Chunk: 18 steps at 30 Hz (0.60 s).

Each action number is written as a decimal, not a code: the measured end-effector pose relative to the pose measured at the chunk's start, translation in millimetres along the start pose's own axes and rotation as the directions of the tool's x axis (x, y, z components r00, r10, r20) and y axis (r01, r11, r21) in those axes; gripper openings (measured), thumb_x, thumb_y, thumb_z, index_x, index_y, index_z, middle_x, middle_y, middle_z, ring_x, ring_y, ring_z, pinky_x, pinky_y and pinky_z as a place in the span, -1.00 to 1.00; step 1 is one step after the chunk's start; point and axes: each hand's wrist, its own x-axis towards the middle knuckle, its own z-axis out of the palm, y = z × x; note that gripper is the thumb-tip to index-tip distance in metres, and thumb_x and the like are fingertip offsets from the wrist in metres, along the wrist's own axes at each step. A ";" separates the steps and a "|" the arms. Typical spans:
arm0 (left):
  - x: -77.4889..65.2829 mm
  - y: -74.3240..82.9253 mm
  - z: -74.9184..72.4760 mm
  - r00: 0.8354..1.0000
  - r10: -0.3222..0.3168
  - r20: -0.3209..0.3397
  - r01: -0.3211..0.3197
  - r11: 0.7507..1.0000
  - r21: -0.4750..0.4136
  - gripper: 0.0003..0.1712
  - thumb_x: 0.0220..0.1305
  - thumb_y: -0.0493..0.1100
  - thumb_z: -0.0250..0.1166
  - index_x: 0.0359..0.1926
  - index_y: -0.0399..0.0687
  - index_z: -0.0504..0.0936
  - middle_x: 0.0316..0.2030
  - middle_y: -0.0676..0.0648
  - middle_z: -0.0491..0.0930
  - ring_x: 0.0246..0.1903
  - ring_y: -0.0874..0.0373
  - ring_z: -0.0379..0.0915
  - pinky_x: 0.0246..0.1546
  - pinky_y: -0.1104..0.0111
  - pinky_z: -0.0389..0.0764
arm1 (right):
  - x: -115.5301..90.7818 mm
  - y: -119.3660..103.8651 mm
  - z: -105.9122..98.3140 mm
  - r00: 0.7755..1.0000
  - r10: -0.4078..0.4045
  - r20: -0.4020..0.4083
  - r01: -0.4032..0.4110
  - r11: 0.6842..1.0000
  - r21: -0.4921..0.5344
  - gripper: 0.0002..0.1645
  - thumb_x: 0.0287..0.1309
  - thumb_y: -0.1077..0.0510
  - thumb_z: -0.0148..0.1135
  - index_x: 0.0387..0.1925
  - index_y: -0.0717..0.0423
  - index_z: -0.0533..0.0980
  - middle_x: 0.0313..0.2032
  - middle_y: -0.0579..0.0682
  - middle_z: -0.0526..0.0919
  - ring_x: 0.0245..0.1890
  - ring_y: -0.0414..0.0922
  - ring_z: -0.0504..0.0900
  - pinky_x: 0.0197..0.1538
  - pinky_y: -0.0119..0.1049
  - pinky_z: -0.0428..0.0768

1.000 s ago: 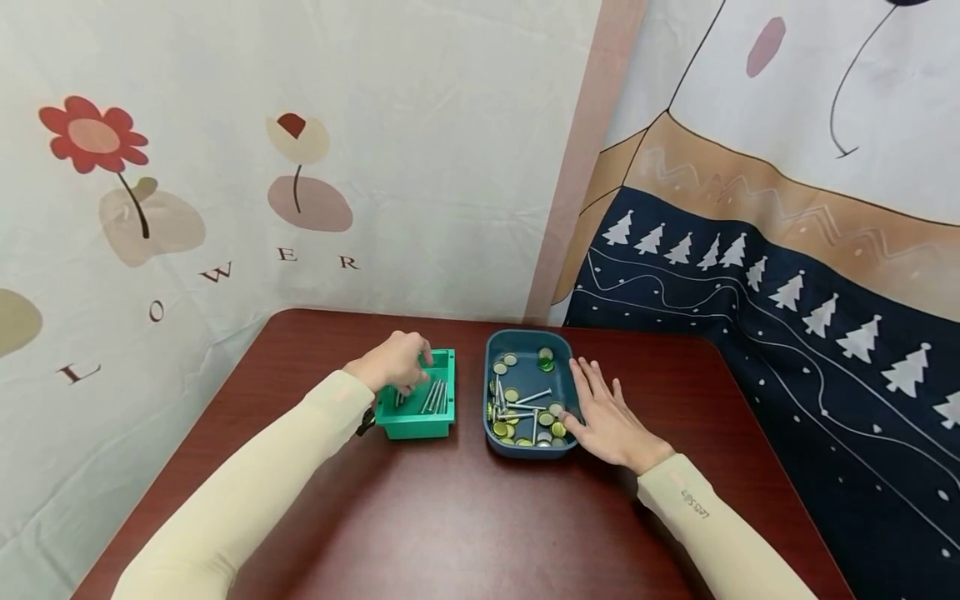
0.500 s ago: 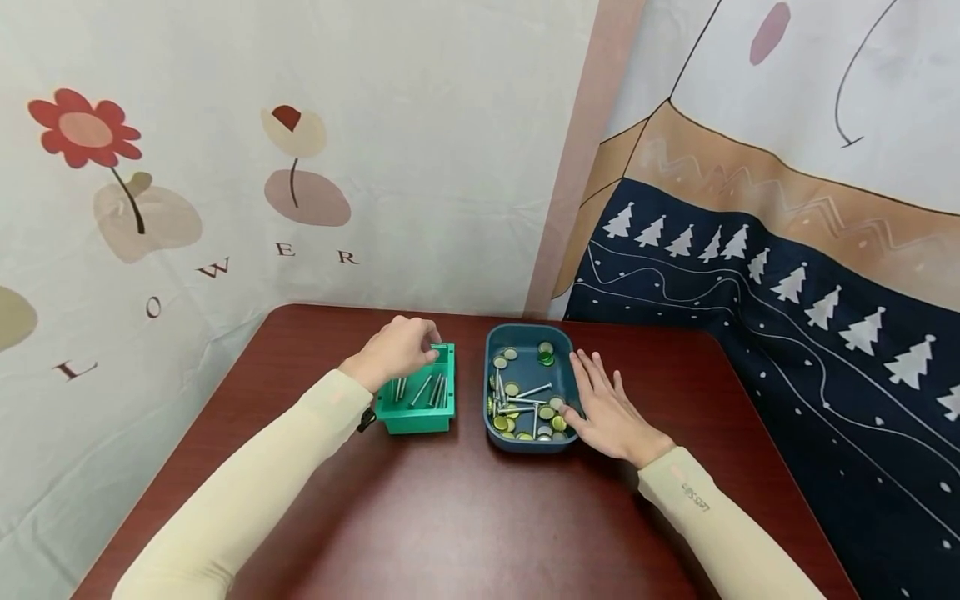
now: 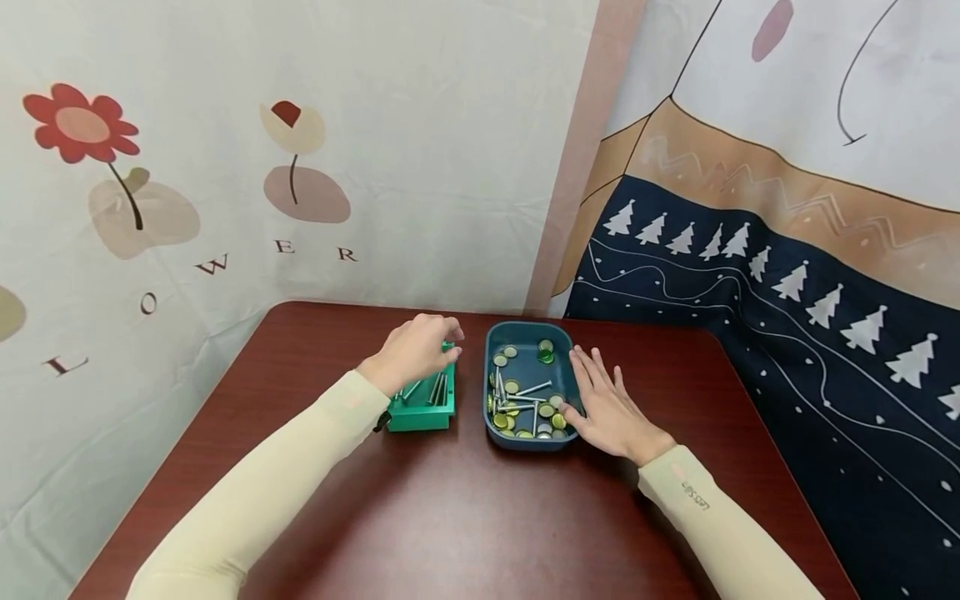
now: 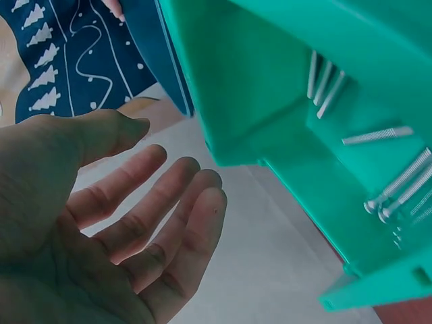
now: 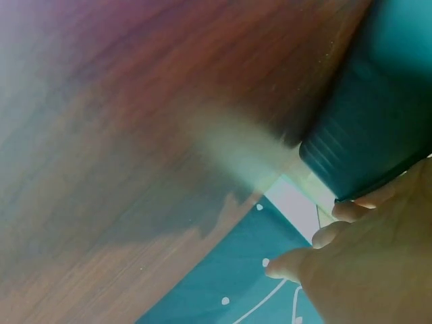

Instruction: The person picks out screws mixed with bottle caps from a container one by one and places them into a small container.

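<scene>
Over the green bin (image 3: 420, 421) hovers my left hand (image 3: 411, 354), its fingers loosely bent. The left wrist view shows nothing between the thumb and fingers of this hand (image 4: 128, 223). Several silver screws (image 4: 401, 182) lie on the bin's floor; the hand hides part of the bin from the head view. To the right stands a dark blue tray (image 3: 528, 445) holding several screws (image 3: 534, 389) and several yellow, green and silver bottle caps (image 3: 558, 422). My right hand (image 3: 611, 417) lies with straight fingers against the tray's right side.
Both containers stand toward the back of the dark red-brown table (image 3: 495, 525). Behind it hang a pale printed cloth (image 3: 435, 167) and a navy cloth with white trees (image 3: 697, 292). A narrow strip of table separates the bin and tray.
My left hand has risen out of the green bin and moved right, over its far right corner. One screw in the bin lies apart from the others. The right hand stays put.
</scene>
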 end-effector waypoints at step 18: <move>6.8 33.4 8.7 0.994 0.103 0.022 -0.105 0.991 0.082 -0.62 0.66 0.05 0.50 0.32 0.04 0.81 0.18 -0.11 0.80 -0.09 0.07 0.71 -0.15 0.13 0.89 | 0.1 1.2 -2.8 1.000 0.005 0.025 -0.003 0.999 -0.045 0.24 0.73 -0.47 0.10 0.94 0.12 -0.15 0.95 0.12 -0.19 0.95 0.32 -0.23 0.84 0.61 -0.18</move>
